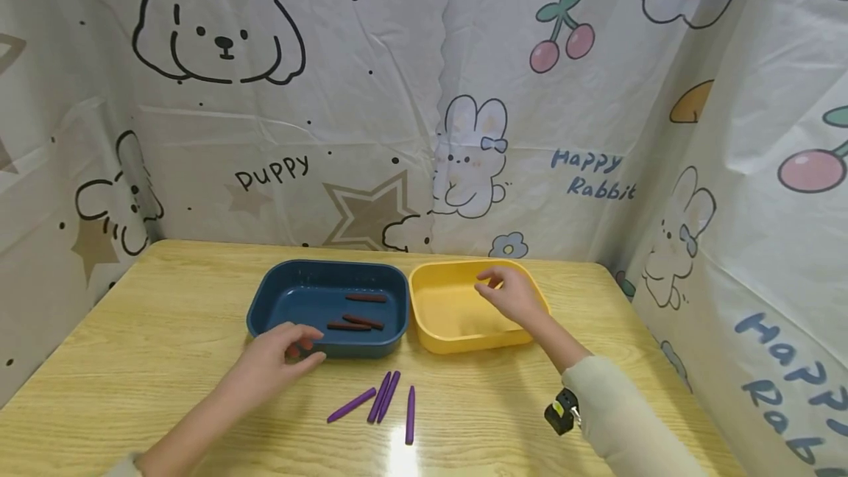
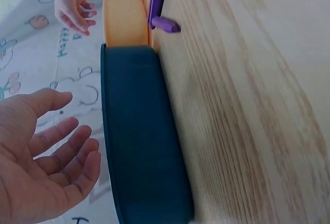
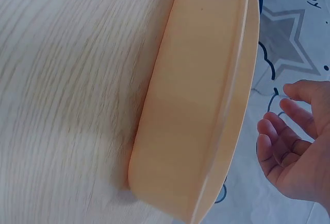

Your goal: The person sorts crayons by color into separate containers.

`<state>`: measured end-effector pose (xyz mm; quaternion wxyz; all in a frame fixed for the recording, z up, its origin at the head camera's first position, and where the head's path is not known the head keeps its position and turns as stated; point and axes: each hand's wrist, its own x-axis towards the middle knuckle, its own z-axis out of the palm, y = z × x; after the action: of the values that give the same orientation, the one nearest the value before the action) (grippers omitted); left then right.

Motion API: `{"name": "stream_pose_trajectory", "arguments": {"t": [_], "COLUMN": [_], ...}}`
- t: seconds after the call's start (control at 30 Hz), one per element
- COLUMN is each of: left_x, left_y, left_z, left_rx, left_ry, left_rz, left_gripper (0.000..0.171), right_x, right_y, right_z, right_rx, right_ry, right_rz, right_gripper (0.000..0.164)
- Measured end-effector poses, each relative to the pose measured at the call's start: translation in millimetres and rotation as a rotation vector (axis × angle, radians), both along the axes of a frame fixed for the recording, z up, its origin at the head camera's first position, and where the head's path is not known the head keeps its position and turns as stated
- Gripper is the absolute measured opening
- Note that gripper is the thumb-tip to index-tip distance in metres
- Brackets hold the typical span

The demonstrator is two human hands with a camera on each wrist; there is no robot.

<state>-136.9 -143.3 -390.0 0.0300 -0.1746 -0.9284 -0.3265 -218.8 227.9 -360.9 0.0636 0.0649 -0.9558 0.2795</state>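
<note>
My left hand point(image 1: 281, 359) hovers at the near left corner of a dark blue bin point(image 1: 265, 300), fingers loosely bent around nothing. Inside that bin lie a few brown crayons point(image 1: 366, 298). Over the yellow bin point(image 1: 437, 345) on the right is my right hand point(image 1: 510, 294), also holding nothing, its fingers relaxed. No crayon shows in the yellow bin. Several purple crayons point(image 1: 351, 405) lie on the table in front of the two bins, one of them apart point(image 1: 410, 415) to the right. In the left wrist view, the left palm point(image 2: 31, 167) faces the blue bin's side wall point(image 2: 142, 131).
The two bins stand side by side on a light wooden table point(image 1: 165, 300). A printed cloth point(image 1: 371, 131) hangs behind it and along both sides. A small black device point(image 1: 562, 412) shows at the right sleeve.
</note>
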Motion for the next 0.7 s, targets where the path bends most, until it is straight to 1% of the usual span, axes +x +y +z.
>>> {"name": "stream_pose_trajectory", "arguments": {"t": [0.23, 0.4, 0.47, 0.5, 0.6, 0.7], "left_x": [0.1, -0.2, 0.2, 0.7, 2.1, 2.5], "left_y": [12.8, 21.7, 25.3, 26.6, 30.6, 32.1], "left_z": [-7.0, -13.9, -16.5, -17.7, -21.1, -24.8], "left_rx": [-0.046, -0.090, -0.112, -0.125, -0.159, -0.196], "left_ry": [0.011, -0.045, -0.062, -0.058, -0.042, -0.012], "left_rz": [-0.115, -0.239, -0.283, -0.304, -0.339, -0.355], "left_gripper": [0.024, 0.025, 0.026, 0.027, 0.028, 0.028], "right_x": [2.5, 3.5, 4.2, 4.5, 5.6, 5.1], "right_y": [15.0, 26.4, 31.1, 33.6, 41.5, 49.2], "right_z": [-1.3, -2.5, -2.6, -2.9, -3.9, -5.7], "right_rx": [0.015, 0.039, 0.044, 0.045, 0.043, 0.053], "right_ry": [-0.021, -0.033, -0.035, -0.036, -0.038, -0.029], "right_rz": [-0.027, -0.054, -0.063, -0.070, -0.092, -0.114], "right_gripper": [0.028, 0.030, 0.031, 0.031, 0.032, 0.032]}}
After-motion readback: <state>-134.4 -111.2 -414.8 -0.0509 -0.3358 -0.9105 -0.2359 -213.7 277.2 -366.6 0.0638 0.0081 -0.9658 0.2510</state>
